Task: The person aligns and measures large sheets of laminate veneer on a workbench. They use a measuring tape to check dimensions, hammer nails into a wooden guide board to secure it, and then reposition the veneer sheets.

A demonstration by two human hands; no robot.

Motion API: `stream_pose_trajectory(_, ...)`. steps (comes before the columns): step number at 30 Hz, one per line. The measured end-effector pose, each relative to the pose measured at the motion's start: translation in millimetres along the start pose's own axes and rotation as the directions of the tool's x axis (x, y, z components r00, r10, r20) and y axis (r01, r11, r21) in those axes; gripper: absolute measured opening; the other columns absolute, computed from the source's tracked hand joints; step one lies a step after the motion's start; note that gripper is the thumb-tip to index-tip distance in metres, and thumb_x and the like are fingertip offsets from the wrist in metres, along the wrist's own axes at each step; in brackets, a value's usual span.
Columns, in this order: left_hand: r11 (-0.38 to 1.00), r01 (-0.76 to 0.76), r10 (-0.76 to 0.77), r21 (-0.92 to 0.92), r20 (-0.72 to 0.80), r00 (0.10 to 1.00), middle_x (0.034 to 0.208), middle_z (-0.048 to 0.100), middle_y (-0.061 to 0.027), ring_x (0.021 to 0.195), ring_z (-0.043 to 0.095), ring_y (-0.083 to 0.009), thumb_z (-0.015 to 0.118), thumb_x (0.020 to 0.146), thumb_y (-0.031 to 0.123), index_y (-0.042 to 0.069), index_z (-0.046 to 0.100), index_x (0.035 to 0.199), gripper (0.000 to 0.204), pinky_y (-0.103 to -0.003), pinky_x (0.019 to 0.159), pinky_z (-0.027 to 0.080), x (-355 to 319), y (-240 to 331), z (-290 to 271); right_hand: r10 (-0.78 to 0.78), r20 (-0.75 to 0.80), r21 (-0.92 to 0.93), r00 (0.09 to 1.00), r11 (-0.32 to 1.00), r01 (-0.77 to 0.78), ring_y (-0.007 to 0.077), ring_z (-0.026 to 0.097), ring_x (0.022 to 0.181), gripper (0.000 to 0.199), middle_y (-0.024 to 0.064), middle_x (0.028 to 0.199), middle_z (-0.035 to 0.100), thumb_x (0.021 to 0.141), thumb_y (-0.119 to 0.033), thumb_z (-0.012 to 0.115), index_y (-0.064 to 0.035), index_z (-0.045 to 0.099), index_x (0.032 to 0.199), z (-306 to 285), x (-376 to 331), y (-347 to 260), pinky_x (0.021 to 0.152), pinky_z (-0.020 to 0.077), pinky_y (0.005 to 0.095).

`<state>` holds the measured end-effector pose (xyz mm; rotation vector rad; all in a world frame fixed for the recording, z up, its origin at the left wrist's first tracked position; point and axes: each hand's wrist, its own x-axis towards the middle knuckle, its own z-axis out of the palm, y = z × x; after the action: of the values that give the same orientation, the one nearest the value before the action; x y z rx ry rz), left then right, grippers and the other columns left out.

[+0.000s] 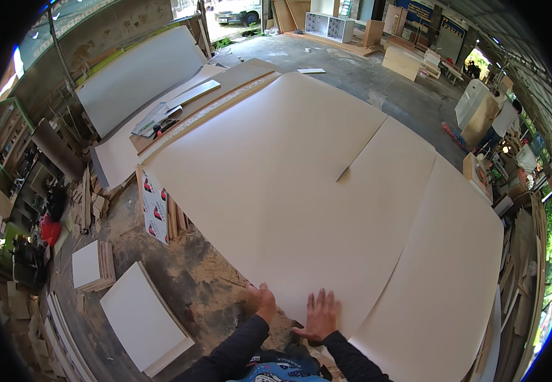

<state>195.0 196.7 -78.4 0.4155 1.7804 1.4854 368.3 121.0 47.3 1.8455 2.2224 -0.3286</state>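
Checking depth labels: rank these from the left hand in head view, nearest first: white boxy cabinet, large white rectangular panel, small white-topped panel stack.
1. Large white rectangular panel: left of the left hand.
2. Small white-topped panel stack: farther left.
3. White boxy cabinet: far background.

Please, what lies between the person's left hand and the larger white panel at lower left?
In the head view, sawdust-strewn floor lies between the left hand and the larger white panel.
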Motion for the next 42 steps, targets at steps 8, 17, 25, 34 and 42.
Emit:
stream_pose_trajectory(8,0.977,0.155,-0.193,0.146,0.297,0.935,0.127,0.047,-0.0245,0.118,0.050,-0.0323,0.053,0.089,0.004,-0.003,0.029,0.136,0.053,-0.040,0.100,0.039,3.6,22.0,-21.4,0.218,-0.094,-0.043,0.972,0.974,-0.222,0.0567,0.018,0.139,0.094,0.0374,0.149,0.024,0.071,-0.036,0.070,0.0074,0.031,0.145,54.3,11.7,-39.6,0.109,0.0193,0.0693)
stream_pose_trajectory(17,-0.160,-0.938,0.217,0.307,0.938,0.270,0.157,-0.002,-0.0307,0.146,-0.003,-0.0475,0.074,0.068,0.008,0.012,0.009,0.155,0.109,-0.057,0.118,0.005,207.3,175.3,-78.0,0.250,-0.028,0.082,0.968,0.966,-0.247,0.0557,0.019,0.139,0.092,0.0365,0.148,0.024,0.068,-0.026,0.071,0.0058,0.029,0.145,49.6,8.3,-34.8,0.109,0.0219,0.0676)
stream_pose_trajectory(25,-0.493,-0.870,-0.206,0.017,0.969,0.136,0.156,0.016,-0.0281,0.144,0.016,-0.0491,0.053,0.080,0.002,0.008,0.015,0.155,0.084,-0.061,0.115,0.017,372.8,216.5,-64.2,0.220,-0.012,0.170,0.976,0.962,-0.215,0.0546,0.020,0.139,0.093,0.0342,0.149,0.025,0.068,-0.027,0.073,0.0036,0.032,0.145,42.3,8.2,-30.3,0.110,0.0213,0.0668)
stream_pose_trajectory(34,-0.392,-0.917,-0.277,0.075,0.941,0.195,0.156,0.017,-0.0280,0.142,0.021,-0.0512,0.054,0.079,0.000,0.007,0.010,0.155,0.088,-0.064,0.106,0.032,379.4,233.7,-30.4,0.227,0.048,0.267,0.973,0.936,-0.231,0.0512,0.019,0.142,0.092,0.0312,0.151,0.025,0.066,-0.024,0.075,0.0002,0.034,0.144,21.9,27.7,-0.1,0.111,0.0203,0.0663)
stream_pose_trajectory(42,-0.319,-0.934,-0.350,0.163,0.895,0.276,0.159,0.011,-0.0235,0.145,0.014,-0.0482,0.051,0.077,-0.004,0.010,0.011,0.155,0.089,-0.065,0.110,0.027,385.3,237.9,15.8,0.225,0.028,0.362,0.974,0.906,-0.220,0.0487,0.019,0.143,0.090,0.0279,0.152,0.024,0.066,-0.019,0.074,-0.0027,0.035,0.145,8.0,50.9,36.3,0.113,0.0225,0.0624)
